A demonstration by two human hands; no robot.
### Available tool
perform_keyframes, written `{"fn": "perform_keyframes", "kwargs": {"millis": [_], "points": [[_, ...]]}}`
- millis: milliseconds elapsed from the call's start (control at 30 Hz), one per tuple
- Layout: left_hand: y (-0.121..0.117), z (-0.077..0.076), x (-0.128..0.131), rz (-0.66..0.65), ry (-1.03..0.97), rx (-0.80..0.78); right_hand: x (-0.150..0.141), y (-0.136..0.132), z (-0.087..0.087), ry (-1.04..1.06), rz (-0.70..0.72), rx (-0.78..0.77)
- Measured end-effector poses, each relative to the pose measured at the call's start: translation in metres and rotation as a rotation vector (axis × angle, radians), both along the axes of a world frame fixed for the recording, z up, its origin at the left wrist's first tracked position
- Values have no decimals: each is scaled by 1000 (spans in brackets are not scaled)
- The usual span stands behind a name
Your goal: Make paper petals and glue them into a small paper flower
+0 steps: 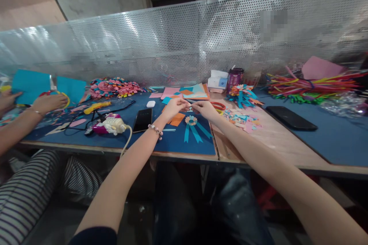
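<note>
Left hand (176,108) and right hand (202,109): close together, pinching a tiny thing (190,110) between them, too small to name | blue-tailed paper flower (191,121): on blue mat (165,146), near both hands

Rosette (191,121) on mat (172,146), phone (143,120) left, scraps (247,122) right

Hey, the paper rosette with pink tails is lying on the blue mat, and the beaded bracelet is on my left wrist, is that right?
Not quite: the head view shows that the tails of the paper rosette are blue, not pink. It does lie on the blue mat, and the beaded bracelet is on your left wrist.
</note>
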State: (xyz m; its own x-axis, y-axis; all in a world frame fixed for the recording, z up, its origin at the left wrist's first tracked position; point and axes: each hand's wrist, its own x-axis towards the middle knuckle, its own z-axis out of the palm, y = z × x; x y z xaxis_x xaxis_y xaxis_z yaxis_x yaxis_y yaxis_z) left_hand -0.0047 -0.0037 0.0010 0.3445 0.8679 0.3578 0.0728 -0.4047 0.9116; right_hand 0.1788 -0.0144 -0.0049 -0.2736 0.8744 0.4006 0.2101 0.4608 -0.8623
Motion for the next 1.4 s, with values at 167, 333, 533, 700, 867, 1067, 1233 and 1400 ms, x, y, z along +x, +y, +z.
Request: {"fn": "perform_keyframes", "kwargs": {"millis": [167, 333, 533, 700, 867, 1067, 1233, 1400], "points": [[3, -1, 0, 12, -21, 5, 1, 2, 0, 26, -32, -72], [0, 0, 0, 7, 12, -6, 2, -2, 3, -46, -44, 24], [-2, 0, 1, 14, 24, -6, 3, -2, 2, -156, -78, 98], [-2, 0, 2, 21, 17, -19, 3, -2, 4, -196, -97, 134], [-4, 1, 2, 21, 31, -8, 3, -1, 2, -229, -110, 151], [-3, 0, 1, 18, 58, 14, 1, 0, -1, -261, -114, 116], [-1, -1, 1, 17, 62, 19, -1, -2, -1, -251, -93, 54], [0, -1, 2, 20, 76, 38, 1, 0, -2, -269, -93, 107]]}}
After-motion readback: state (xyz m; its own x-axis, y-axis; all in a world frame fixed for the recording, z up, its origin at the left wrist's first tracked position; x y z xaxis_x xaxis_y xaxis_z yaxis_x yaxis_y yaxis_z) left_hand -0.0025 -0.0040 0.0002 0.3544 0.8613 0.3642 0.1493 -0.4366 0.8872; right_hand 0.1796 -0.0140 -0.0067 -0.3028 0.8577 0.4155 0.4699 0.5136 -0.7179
